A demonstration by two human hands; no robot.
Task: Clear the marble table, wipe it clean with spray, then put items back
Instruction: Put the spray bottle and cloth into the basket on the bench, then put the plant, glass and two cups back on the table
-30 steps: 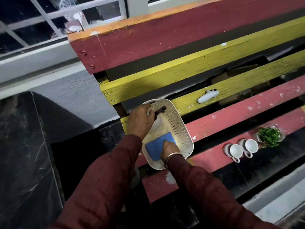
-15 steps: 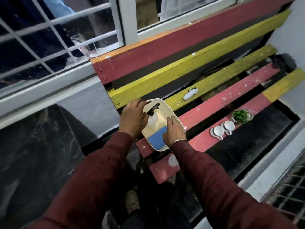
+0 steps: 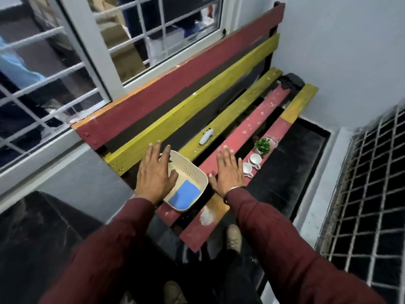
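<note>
A cream perforated basket (image 3: 192, 172) rests on the left end of the painted slatted bench (image 3: 219, 99), with a blue cloth (image 3: 186, 197) lying in its near end. My left hand (image 3: 154, 174) hovers flat over the basket's left side, fingers spread, holding nothing. To the basket's right, my right hand (image 3: 229, 172) is spread above the red slat, also empty. Two white cups (image 3: 252, 164) and a small green plant in a glass pot (image 3: 263, 145) stand further right on the red slat. A small white object (image 3: 206, 137) lies on a yellow slat. The dark marble table (image 3: 28, 233) is at the lower left.
A barred window (image 3: 65, 62) runs behind the bench backrest. White walls close in the right corner. A metal grille (image 3: 372, 205) fills the lower right. Dark floor lies under and in front of the bench, with my shoes (image 3: 233, 238) visible below.
Both hands have let go of the basket's contents and lifted off with fingers spread; the right hand has moved out to the right. The view has pulled back and tilted up.
</note>
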